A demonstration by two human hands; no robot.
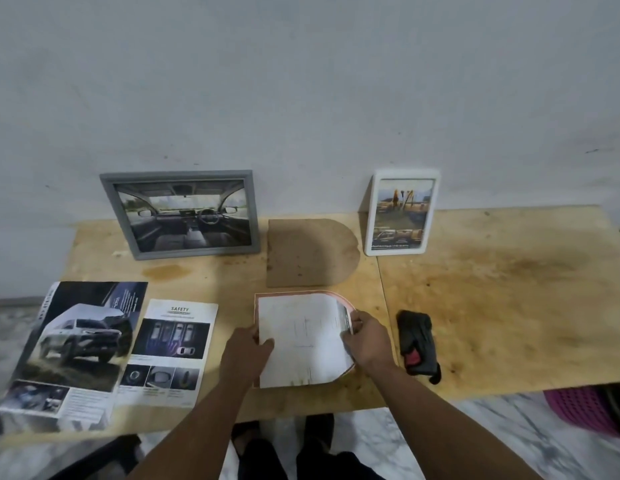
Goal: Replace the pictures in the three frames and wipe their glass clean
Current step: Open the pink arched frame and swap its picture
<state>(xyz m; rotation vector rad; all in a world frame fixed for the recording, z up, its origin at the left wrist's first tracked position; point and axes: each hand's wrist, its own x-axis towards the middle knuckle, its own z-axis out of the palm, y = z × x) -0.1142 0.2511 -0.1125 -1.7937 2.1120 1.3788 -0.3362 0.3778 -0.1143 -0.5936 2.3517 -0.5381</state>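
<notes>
An arch-shaped frame with a thin orange rim (350, 370) lies face down near the table's front edge. On it lies a white sheet of paper (301, 341), printed side down. My left hand (248, 348) holds the sheet's left edge with thumb on top. My right hand (365, 339) pinches its curled right edge, where some print shows. The frame's brown arched backing board (310, 252) lies just behind. A grey frame (184, 213) with a car-interior picture and a white frame (402, 213) with a yellowish picture stand against the wall.
A car brochure (73, 351) and a "SAFETY" leaflet (166, 355) lie at the front left of the wooden table (492, 299). A black cloth with a red patch (417, 344) lies right of my right hand. A pink basket (582, 408) sits below the table's right side.
</notes>
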